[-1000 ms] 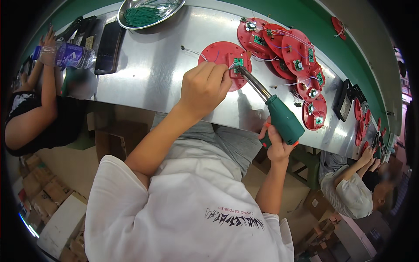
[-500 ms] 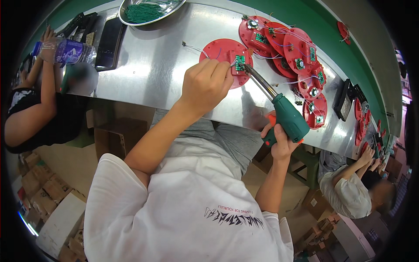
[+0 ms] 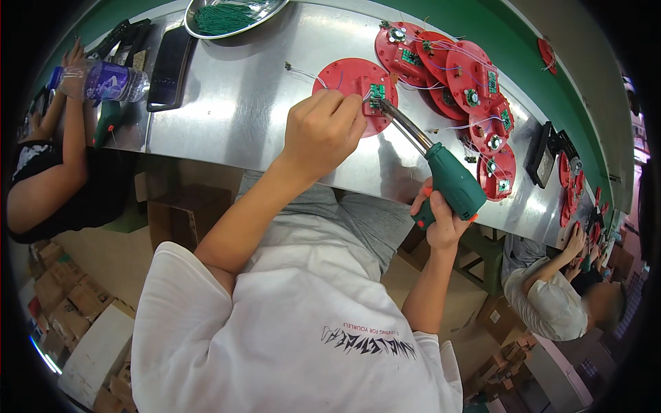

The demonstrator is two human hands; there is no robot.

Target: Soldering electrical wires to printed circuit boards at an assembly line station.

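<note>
A red round plate [image 3: 342, 74] lies on the metal bench in front of me, with a small green circuit board [image 3: 376, 94] on its raised block. My left hand [image 3: 325, 131] rests over the plate's near edge, fingers pinched together around a thin wire that runs to the board. My right hand [image 3: 443, 217] grips the handle of a green soldering gun [image 3: 454, 180] with red-orange parts. The gun's metal tip reaches the lower edge of the board, beside my left fingertips. Whether it touches the solder points is too small to tell.
Several red plates [image 3: 468, 79] with boards and wires overlap to the right. A metal bowl [image 3: 237, 31] of green wires stands far left, near a dark flat tray [image 3: 171, 69] and a plastic bottle [image 3: 113, 81]. A black tray [image 3: 541, 164] lies right. Co-workers sit on both sides.
My hands and the gun's tip keep nearly the same place at the board, with a slight shift. At the left, the co-worker's head has moved out, uncovering a green soldering gun.
</note>
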